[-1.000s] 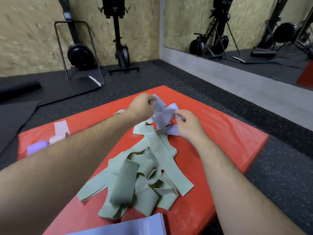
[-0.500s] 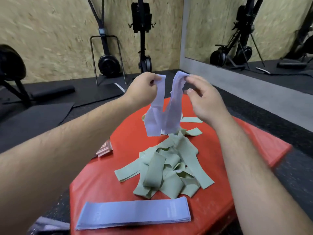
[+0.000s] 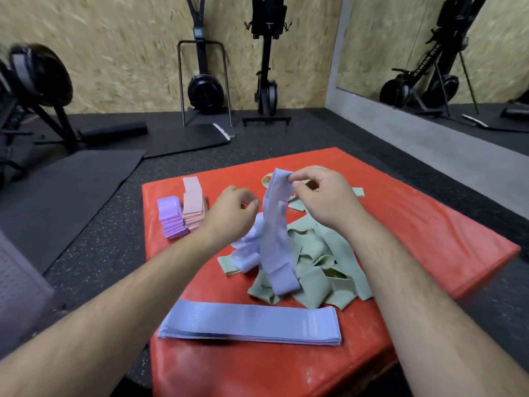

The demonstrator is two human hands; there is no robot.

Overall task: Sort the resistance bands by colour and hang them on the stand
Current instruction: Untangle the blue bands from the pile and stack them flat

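Note:
My right hand (image 3: 323, 193) pinches the top end of a lavender band (image 3: 276, 233), which hangs down over a loose pile of green bands (image 3: 320, 270) on the red mat (image 3: 429, 224). To its left and a little lower is my left hand (image 3: 232, 213), fingers curled. A blurred, crumpled lavender band (image 3: 247, 250) sits just under its fingertips; whether they hold it is unclear. A flat stack of lavender bands (image 3: 252, 325) lies at the mat's near edge. Folded purple bands (image 3: 170, 217) and pink bands (image 3: 193, 207) are stacked at the mat's far left.
A grey perforated panel (image 3: 17, 282) stands at the left edge. Black floor mats (image 3: 71, 190) lie to the left, gym machines (image 3: 204, 90) stand against the wooden wall, and a mirror (image 3: 443, 53) runs along the right wall.
Both hands have come down from chest height toward the pile. My left hand dropped lower and away from the band's top end, which now hangs from my right hand alone.

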